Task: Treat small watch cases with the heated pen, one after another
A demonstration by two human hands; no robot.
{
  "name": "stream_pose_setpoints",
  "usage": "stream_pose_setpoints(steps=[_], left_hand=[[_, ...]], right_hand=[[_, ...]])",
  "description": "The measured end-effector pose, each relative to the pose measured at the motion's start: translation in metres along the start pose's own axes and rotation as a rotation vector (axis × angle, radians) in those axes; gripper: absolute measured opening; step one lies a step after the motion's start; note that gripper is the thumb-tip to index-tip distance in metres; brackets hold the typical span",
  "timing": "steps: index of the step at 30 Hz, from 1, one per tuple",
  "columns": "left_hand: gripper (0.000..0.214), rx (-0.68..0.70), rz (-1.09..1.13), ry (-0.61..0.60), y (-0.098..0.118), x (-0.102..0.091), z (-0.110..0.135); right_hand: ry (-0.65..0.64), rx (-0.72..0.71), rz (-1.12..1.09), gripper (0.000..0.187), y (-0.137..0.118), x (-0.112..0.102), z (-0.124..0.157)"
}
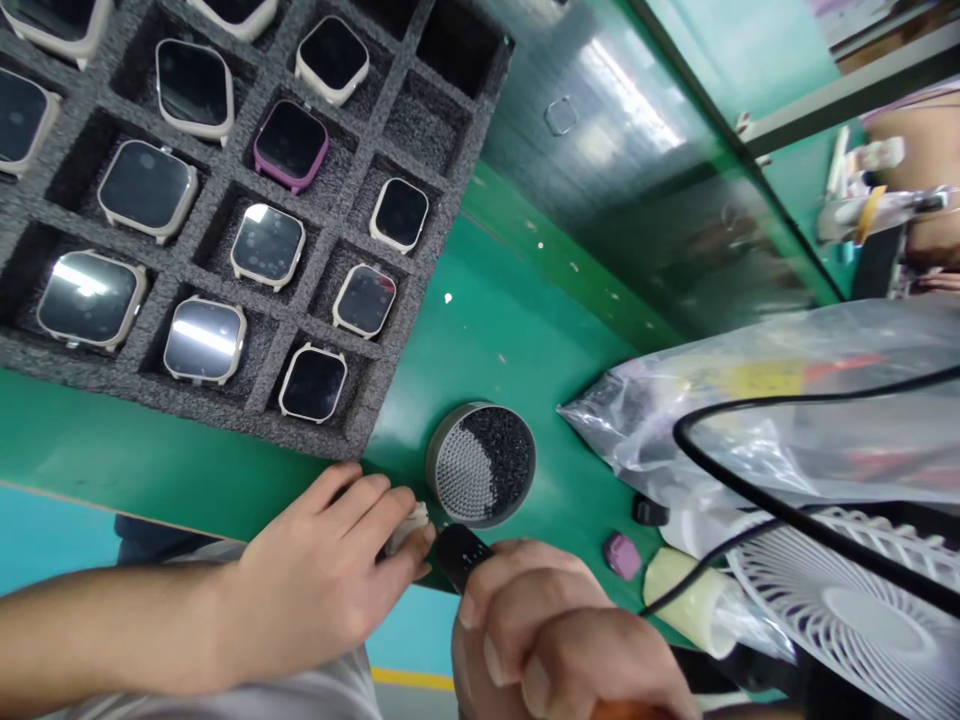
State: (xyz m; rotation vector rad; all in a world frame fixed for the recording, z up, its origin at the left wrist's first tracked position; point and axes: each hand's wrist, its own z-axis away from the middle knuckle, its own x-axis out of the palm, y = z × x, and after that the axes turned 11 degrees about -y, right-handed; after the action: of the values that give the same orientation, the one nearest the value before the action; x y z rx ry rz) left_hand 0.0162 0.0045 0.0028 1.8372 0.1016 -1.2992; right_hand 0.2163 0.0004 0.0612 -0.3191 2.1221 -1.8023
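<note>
My left hand [322,565] is at the green table's front edge, its fingers closed on a small pale watch case [411,522], mostly hidden by the fingers. My right hand [562,630] wraps round a black electric screwdriver [461,555]. The tool's nose points at the watch case, and its tip is close to my left thumb; whether they touch I cannot tell. Just beyond both hands stands a round grey dish [432,462] with small black screws heaped on one side and a dimpled floor on the other.
At the upper left, a dark foam tray [307,437] holds several watch bodies, one with a purple case [292,145]. On the right lie a clear plastic bag [675,390], a black cable [750,490], a white fan [862,610] and a small purple case [622,555]. Another person's arm [919,140] shows behind.
</note>
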Motion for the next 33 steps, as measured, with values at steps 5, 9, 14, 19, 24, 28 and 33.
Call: stream_pose_setpoints(steps=[5, 9, 14, 19, 24, 28, 33], left_hand=[[0.021, -0.012, -0.016, -0.001, 0.000, 0.001, 0.000], [0.032, 0.038, -0.072, -0.038, -0.003, -0.003, 0.001], [0.035, 0.155, -0.098, -0.086, -0.004, -0.003, 0.006], [0.026, 0.008, -0.097, 0.015, -0.002, 0.001, 0.005], [0.035, 0.090, -0.025, -0.054, -0.005, -0.002, 0.006], [0.031, 0.062, -0.019, -0.014, -0.005, 0.000, 0.006], [0.026, 0.043, -0.036, 0.004, -0.003, 0.001, 0.006]], right_hand=[[0.323, -0.108, 0.069, 0.027, 0.003, 0.015, 0.002], [0.575, -0.286, 0.127, 0.040, 0.000, 0.013, -0.006], [0.618, -0.138, 0.013, 0.051, -0.007, 0.008, -0.012], [0.597, -0.109, 0.019, 0.051, -0.004, 0.010, -0.009], [0.588, -0.127, 0.069, 0.057, -0.001, 0.009, -0.007], [0.616, -0.111, 0.062, 0.055, -0.002, 0.011, -0.012], [0.710, -0.114, 0.055, 0.050, -0.003, 0.020, -0.021]])
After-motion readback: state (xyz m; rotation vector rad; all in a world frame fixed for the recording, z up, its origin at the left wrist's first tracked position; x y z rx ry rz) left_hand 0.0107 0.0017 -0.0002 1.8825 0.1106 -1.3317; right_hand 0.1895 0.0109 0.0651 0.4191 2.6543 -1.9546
